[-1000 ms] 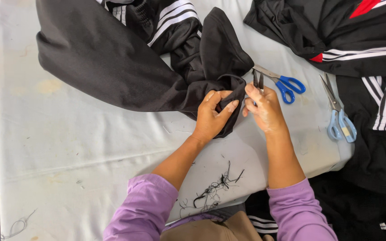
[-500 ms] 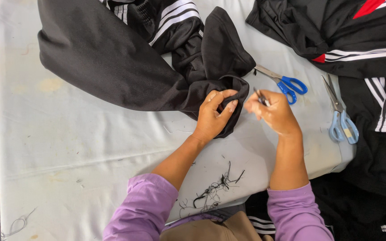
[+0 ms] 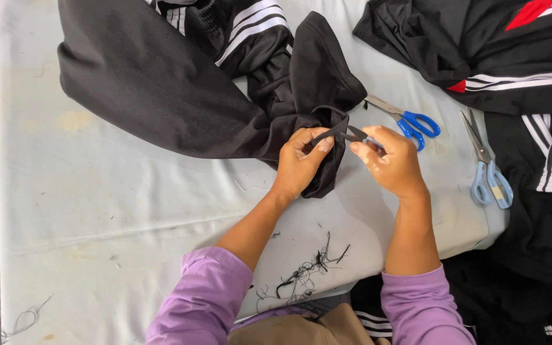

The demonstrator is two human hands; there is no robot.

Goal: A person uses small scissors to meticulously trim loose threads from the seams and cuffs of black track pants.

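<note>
At the middle of the table (image 3: 97,211), covered in a pale cloth: one black garment (image 3: 161,83) with white stripes, spread from the far left edge toward the centre, its hem end bunched under the hands

Left hand (image 3: 298,163): fingers curled and pressed onto the hem, thumb and forefinger pinching a narrow black edge of the garment that is pulled taut toward the right; the rest of the cloth hangs below and behind the palm

Right hand (image 3: 391,160): fingers closed around a small thread snip (image 3: 354,133), of which only the dark pointed tip shows past the fingertips; the tip lies at the taut edge, just beside the left thumb and forefinger. Whether the blades touch the cloth cannot be told

Just beyond the right hand, on the table: blue-handled scissors (image 3: 410,120), blades pointing left, apart from the hand

Farther right, near the table edge: light-blue-handled scissors (image 3: 490,172), blades pointing away from the person

Far right corner: pile of black garments (image 3: 493,57) with white stripes and red trim, well apart from both hands

Near edge, between the forearms: loose tangle of black thread clippings (image 3: 308,275)

Both sleeves (image 3: 416,306): purple
</note>
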